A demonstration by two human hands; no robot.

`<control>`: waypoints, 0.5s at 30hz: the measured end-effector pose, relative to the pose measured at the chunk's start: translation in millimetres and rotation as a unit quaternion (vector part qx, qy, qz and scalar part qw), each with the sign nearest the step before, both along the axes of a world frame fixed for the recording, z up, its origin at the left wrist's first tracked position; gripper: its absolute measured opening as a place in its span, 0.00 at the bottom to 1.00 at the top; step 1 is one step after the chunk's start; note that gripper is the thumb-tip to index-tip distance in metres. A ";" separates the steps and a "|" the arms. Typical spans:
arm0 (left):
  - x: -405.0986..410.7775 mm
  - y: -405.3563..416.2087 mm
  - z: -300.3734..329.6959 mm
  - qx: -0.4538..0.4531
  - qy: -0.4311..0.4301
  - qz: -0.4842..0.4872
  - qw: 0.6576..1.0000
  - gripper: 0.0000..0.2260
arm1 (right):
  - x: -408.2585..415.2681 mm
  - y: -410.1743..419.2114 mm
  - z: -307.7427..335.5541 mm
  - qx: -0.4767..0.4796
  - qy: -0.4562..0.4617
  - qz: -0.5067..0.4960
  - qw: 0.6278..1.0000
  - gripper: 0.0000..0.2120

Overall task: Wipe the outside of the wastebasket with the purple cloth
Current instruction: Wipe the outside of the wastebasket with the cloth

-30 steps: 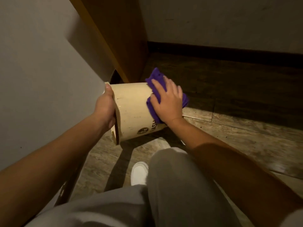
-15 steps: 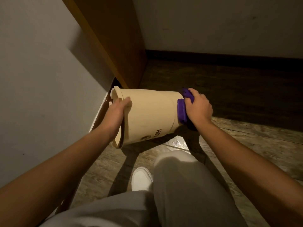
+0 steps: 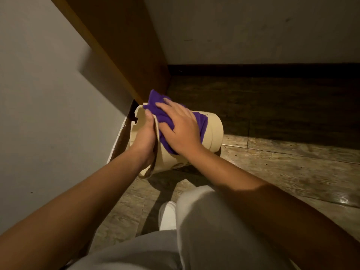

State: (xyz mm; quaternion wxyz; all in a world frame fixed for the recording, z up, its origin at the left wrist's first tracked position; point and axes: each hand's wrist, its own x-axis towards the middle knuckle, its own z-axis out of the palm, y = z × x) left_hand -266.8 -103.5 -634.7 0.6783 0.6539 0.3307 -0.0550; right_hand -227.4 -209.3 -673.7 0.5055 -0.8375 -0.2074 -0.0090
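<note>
While left hand (image 3: 145, 136) grips the rim, fuzzy purple cloth (image 3: 161, 115) drapes smooth cylindrical wastebasket (image 3: 214, 129).

The right hand (image 3: 180, 131) and purple cloth (image 3: 165, 117) cover much of the wastebasket's (image 3: 214, 131) side; its printed mark (image 3: 182, 164) can't be read, and its mouth faces away behind the left hand (image 3: 145, 136).

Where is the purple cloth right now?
In the head view, the purple cloth is near the middle, pressed flat under the right hand against the side of the tipped wastebasket, close to the rim the left hand grips.
</note>
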 end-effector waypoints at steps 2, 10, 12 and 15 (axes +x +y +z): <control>4.8 -10.2 -3.4 0.003 0.003 -0.023 1.000 0.25 | -4.9 -15.0 -9.8 0.032 -0.005 -0.019 0.999 0.24; 15.9 17.6 -1.6 0.006 0.047 0.026 0.999 0.30 | -26.6 -40.3 -45.2 -0.064 -0.103 0.003 0.993 0.26; 18.0 26.5 1.1 0.030 0.062 0.046 0.997 0.30 | -24.2 -50.9 -58.1 -0.106 -0.088 0.034 0.990 0.25; 19.9 31.8 -1.3 0.092 0.057 0.061 0.992 0.31 | -11.5 -83.4 -77.9 -0.169 0.005 -0.006 0.986 0.22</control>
